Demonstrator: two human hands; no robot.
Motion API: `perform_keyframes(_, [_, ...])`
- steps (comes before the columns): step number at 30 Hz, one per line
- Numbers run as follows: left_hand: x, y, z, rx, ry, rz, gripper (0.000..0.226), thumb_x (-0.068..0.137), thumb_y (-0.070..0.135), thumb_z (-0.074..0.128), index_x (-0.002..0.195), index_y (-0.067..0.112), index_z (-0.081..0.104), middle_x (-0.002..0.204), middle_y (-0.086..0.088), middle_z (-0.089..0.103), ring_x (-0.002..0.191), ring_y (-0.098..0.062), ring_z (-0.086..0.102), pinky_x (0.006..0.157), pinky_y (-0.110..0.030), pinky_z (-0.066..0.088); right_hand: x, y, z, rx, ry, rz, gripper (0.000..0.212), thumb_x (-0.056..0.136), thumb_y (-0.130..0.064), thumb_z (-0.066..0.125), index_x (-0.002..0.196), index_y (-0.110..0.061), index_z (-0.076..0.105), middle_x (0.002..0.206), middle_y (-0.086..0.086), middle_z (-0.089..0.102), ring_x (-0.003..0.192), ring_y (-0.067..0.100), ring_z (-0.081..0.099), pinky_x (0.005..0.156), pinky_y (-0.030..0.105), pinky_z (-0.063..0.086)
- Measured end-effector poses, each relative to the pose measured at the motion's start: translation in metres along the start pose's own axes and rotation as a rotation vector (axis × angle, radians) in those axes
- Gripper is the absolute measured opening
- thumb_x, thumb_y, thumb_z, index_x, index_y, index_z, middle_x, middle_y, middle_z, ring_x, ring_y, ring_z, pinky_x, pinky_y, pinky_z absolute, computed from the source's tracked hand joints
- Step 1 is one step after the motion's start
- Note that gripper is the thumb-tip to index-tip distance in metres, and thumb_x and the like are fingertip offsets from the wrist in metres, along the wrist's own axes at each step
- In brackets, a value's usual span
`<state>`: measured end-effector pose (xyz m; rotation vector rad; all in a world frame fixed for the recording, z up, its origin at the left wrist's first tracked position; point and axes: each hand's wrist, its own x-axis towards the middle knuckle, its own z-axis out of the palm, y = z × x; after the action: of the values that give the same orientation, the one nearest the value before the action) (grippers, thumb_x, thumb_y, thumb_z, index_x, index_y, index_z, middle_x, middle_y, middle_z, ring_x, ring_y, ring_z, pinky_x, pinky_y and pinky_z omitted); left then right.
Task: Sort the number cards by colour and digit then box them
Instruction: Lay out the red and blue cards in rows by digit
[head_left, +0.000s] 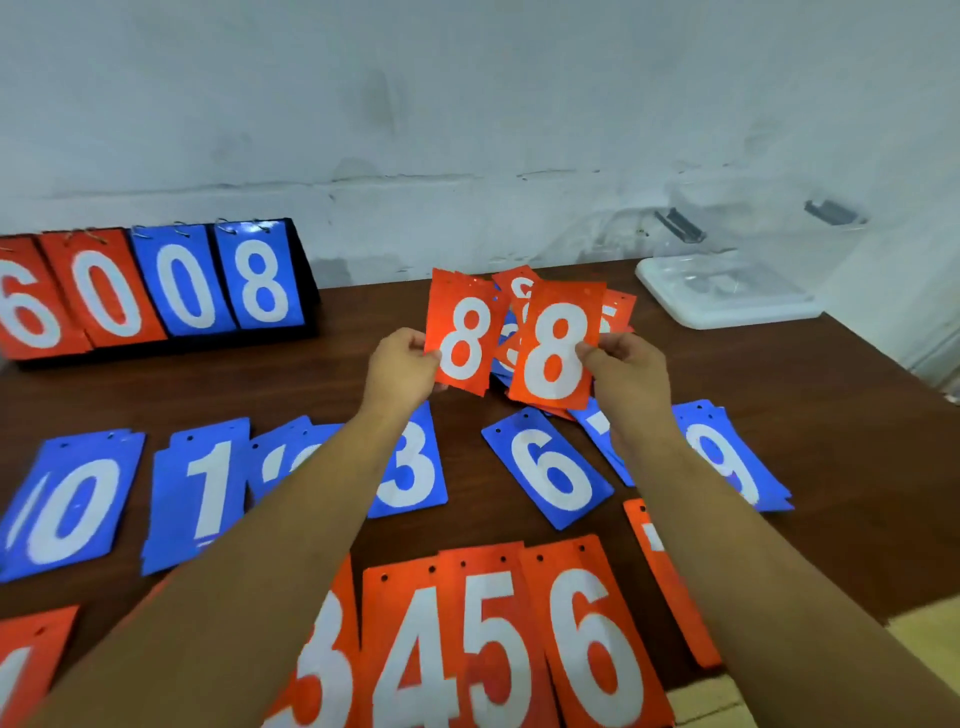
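The left hand (402, 364) pinches a flat red card with a white 8 (462, 338), the right hand (628, 371) a second red 8 card (556, 348) beside it, likely to confirm the match. Beyond the near red row (587, 639) and blue row (550, 467) lie the mixed pile (618, 306) and, far right, the clear plastic box (753, 249).

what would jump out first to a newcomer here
At centre, the left hand pinches a red 8 card and the right hand pinches a second red 8 card. Nearer, blue cards and red cards lie in rows; a scoreboard showing 6008 stands far left.
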<state>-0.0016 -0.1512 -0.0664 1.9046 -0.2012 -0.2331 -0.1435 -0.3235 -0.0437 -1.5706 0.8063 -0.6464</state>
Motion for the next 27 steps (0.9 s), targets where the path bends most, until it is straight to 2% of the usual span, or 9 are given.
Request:
perform_keyframes(3, [-0.028,0.002,-0.011,-0.153,-0.072,-0.088,0.014,0.092,0.003,0.061,0.105,0.006,0.057,0.11,-0.011,0.068,0.09,-0.023,0.069,0.063,-0.032,0.06,-0.031,0.006,0.004,0.104,-0.087,0.137,0.015,0.091,-0.022,0.066,0.101,-0.011,0.067,0.103,0.005,0.073,0.089,0.018,0.072,0.077,0.038,0.06])
perform_keyframes(5, [-0.046,0.004,-0.018,-0.241,-0.135,-0.115,0.018,0.09,0.005,0.066,0.106,0.006,0.057,0.11,-0.009,0.069,0.092,-0.023,0.071,0.065,-0.033,0.061,-0.043,0.007,0.004,0.179,-0.099,0.191,0.011,0.091,-0.021,0.066,0.099,-0.013,0.068,0.103,0.005,0.073,0.089,0.02,0.072,0.077,0.041,0.06])
perform_keyframes(12, [-0.105,-0.004,-0.042,-0.388,-0.366,-0.074,0.041,0.083,0.013,0.077,0.12,0.018,0.059,0.114,-0.001,0.073,0.099,-0.018,0.073,0.077,-0.036,0.061,-0.075,0.003,0.012,0.162,-0.101,0.192,0.004,0.091,-0.02,0.066,0.093,-0.016,0.065,0.105,0.004,0.07,0.096,0.023,0.068,0.082,0.045,0.059])
perform_keyframes(15, [-0.121,-0.007,-0.046,-0.385,-0.373,-0.067,0.054,0.078,0.022,0.08,0.128,0.019,0.059,0.115,0.001,0.073,0.105,-0.02,0.07,0.09,-0.044,0.058,-0.09,0.001,0.015,0.153,-0.123,0.181,0.016,0.09,-0.016,0.067,0.105,-0.015,0.064,0.109,0.005,0.069,0.099,0.025,0.067,0.084,0.047,0.058])
perform_keyframes(17, [-0.131,-0.009,-0.046,-0.408,-0.355,-0.09,0.053,0.077,0.027,0.08,0.126,0.023,0.06,0.114,0.003,0.074,0.104,-0.02,0.071,0.091,-0.047,0.057,-0.099,0.001,0.015,0.142,-0.154,0.164,0.022,0.088,-0.014,0.069,0.109,-0.016,0.063,0.11,0.004,0.069,0.098,0.024,0.068,0.084,0.045,0.058])
perform_keyframes(20, [-0.146,-0.011,-0.048,-0.571,-0.381,-0.141,0.033,0.085,0.025,0.074,0.114,0.034,0.061,0.106,0.008,0.076,0.096,-0.017,0.073,0.075,-0.042,0.061,-0.11,0.004,0.011,0.103,-0.175,0.138,0.023,0.088,-0.017,0.071,0.108,-0.021,0.061,0.108,0.002,0.068,0.094,0.021,0.069,0.077,0.04,0.061])
perform_keyframes(22, [-0.157,-0.014,-0.052,-0.632,-0.42,-0.112,0.032,0.088,0.024,0.071,0.117,0.034,0.061,0.11,0.005,0.075,0.098,-0.017,0.073,0.07,-0.039,0.061,-0.118,0.005,0.005,0.042,-0.175,0.094,0.021,0.088,-0.019,0.07,0.107,-0.024,0.061,0.105,-0.001,0.068,0.091,0.017,0.069,0.067,0.031,0.06])
perform_keyframes(24, [-0.169,-0.017,-0.055,-0.585,-0.401,-0.061,0.048,0.081,0.028,0.077,0.125,0.033,0.057,0.117,0.003,0.073,0.102,-0.02,0.072,0.078,-0.044,0.061,-0.126,0.006,-0.004,0.009,-0.148,0.054,0.02,0.088,-0.019,0.07,0.106,-0.025,0.061,0.101,-0.003,0.069,0.09,0.015,0.069,0.065,0.028,0.058])
perform_keyframes(27, [-0.187,-0.021,-0.055,-0.47,-0.272,-0.074,0.072,0.076,0.023,0.083,0.137,0.03,0.046,0.125,-0.001,0.066,0.108,-0.025,0.068,0.082,-0.048,0.06,-0.138,0.011,-0.022,-0.012,-0.082,0.032,0.021,0.088,-0.018,0.071,0.106,-0.023,0.062,0.102,-0.001,0.067,0.094,0.02,0.068,0.076,0.039,0.06])
